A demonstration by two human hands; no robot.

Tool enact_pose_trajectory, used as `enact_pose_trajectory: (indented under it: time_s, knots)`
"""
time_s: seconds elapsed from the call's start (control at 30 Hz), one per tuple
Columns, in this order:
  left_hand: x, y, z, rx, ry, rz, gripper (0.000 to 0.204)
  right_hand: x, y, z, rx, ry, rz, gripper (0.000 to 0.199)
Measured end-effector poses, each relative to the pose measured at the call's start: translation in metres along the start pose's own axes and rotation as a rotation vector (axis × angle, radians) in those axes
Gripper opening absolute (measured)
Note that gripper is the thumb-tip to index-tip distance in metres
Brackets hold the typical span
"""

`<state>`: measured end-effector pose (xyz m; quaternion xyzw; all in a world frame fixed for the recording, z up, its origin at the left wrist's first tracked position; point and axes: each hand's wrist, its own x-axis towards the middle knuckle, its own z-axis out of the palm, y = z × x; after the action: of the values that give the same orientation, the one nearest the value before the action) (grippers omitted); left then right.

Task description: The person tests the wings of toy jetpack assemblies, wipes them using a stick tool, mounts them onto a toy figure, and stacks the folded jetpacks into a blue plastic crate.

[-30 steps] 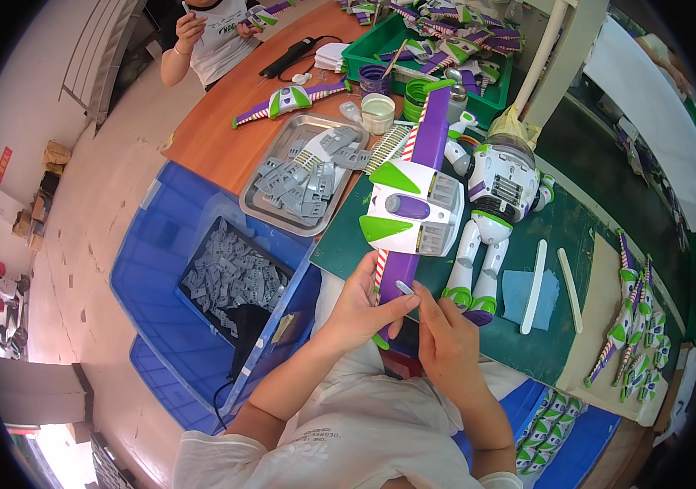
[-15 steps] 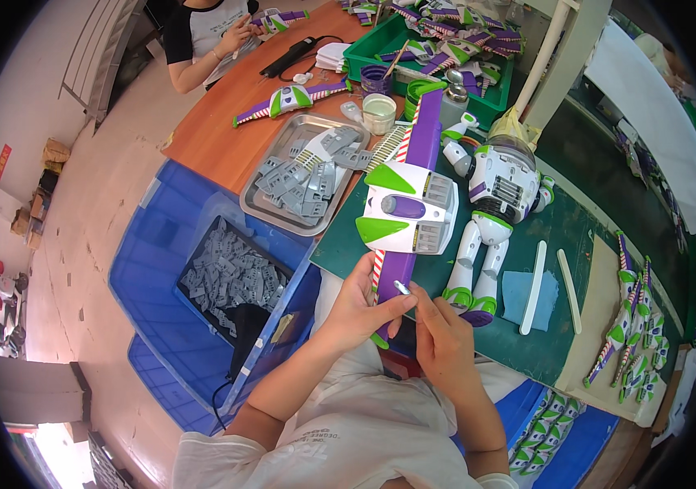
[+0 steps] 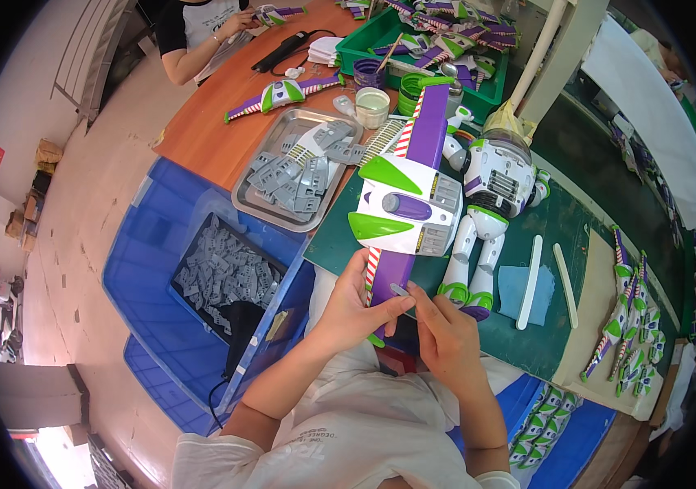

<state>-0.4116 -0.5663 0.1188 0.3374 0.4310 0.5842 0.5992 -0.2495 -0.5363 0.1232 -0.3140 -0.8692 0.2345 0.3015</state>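
White toy wing pack [image 3: 406, 204]: lime-green patches, purple centre knob, purple wings with red-white striped edges. White astronaut toy figure [image 3: 490, 187]: green-purple trim. Dark green work mat [image 3: 564, 232]. Orange-brown wooden table [image 3: 217, 122]. Silver metal tray [image 3: 258, 200] holds grey plastic parts. Blue plastic crate [image 3: 144, 244]. Pale blue cloth [image 3: 515, 287], possibly foam. Cream sticks [image 3: 531, 281].

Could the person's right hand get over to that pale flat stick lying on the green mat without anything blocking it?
Probably yes. The right hand is at the purple wing, and the pale flat stick lies just to its right on the green mat. Only the toy figure's feet stand near the path, and bare mat lies past them.
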Motion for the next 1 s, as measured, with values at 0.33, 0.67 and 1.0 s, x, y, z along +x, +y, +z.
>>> enact_pose_trajectory:
  time_s: [0.33,0.67,1.0]
  knots:
    - [-0.002,-0.002,0.007,0.036,0.09,0.076,0.048,-0.005,-0.003,0.015,0.069,0.158,0.089,0.052]
    - [-0.002,0.002,0.011,0.126,0.12,0.086,0.049,-0.004,-0.006,0.013,-0.02,0.152,0.076,0.052]
    - [-0.001,0.004,0.007,-0.025,0.037,0.024,0.051,-0.004,-0.007,0.017,0.106,0.173,0.087,0.05]
